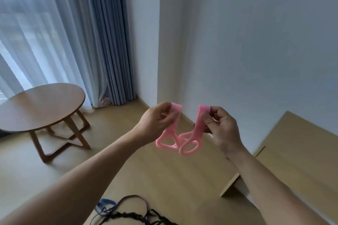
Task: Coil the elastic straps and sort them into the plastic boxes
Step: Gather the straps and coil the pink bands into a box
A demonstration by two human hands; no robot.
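I hold a pink elastic strap (178,139) up in the air in front of me with both hands. My left hand (157,122) pinches one folded end of it, and my right hand (222,126) pinches the other folded end. Two oval loops of the strap hang down between my hands, side by side. On the floor near the bottom edge lie more straps: a blue one (106,203), a dark purple one (130,198) and a tangled black one (135,217). No plastic box is in view.
A round wooden table (42,106) stands on the wooden floor at the left, before sheer and grey curtains (109,42). A low wooden cabinet top (296,153) runs along the white wall at the right.
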